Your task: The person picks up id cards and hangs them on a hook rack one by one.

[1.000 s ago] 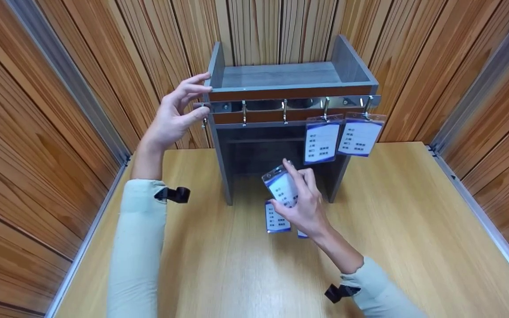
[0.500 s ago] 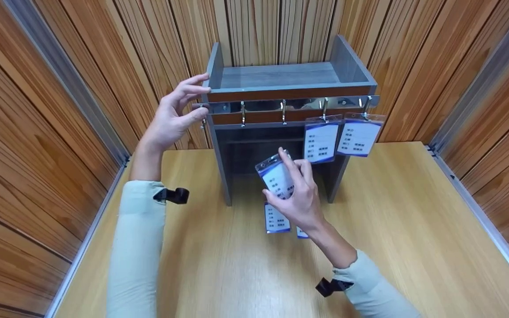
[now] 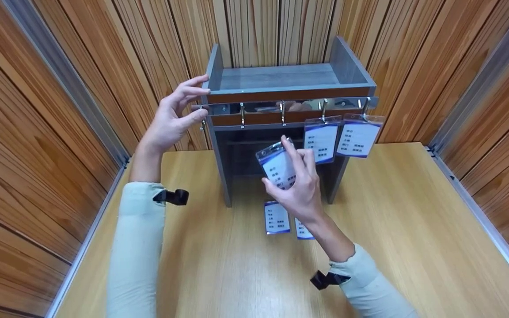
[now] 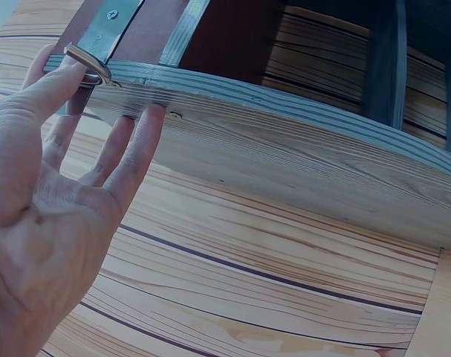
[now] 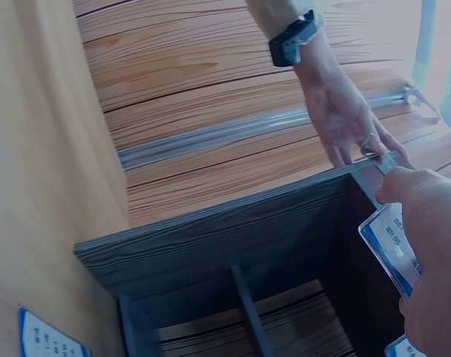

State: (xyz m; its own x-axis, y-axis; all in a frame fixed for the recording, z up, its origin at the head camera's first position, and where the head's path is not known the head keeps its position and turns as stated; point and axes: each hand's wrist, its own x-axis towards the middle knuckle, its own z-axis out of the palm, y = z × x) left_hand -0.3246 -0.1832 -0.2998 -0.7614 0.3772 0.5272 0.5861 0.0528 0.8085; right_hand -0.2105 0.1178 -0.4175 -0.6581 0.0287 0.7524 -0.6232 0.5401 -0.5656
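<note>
My left hand (image 3: pixel 176 108) steadies the upper left edge of a grey wooden shelf (image 3: pixel 276 76). Its thumb is on the end of the metal hook rail, and the fingers press against the outer side panel (image 4: pixel 270 149). In front of the shelf, my right hand (image 3: pixel 301 190) holds a clear-sleeved ID badge (image 3: pixel 275 170) between thumb and fingers, tilted, its slotted top edge upward. The badge is just below a bare middle hook (image 3: pixel 282 114). Two more badges hang from the right-hand hooks, one badge (image 3: pixel 320 140) beside another badge (image 3: pixel 360 138).
Below my right hand, a badge (image 3: pixel 277 218) lies on the wooden table (image 3: pixel 219 265), with a partly covered badge (image 3: pixel 303 229) beside it. A further bare hook (image 3: pixel 242 115) is on the left part of the rail. Wood-panelled walls (image 3: pixel 38 132) enclose the table.
My right hand has raised the badge toward the rail, moving slightly left, then up. More of the badge on the table beneath it shows. The left hand stays at the shelf edge.
</note>
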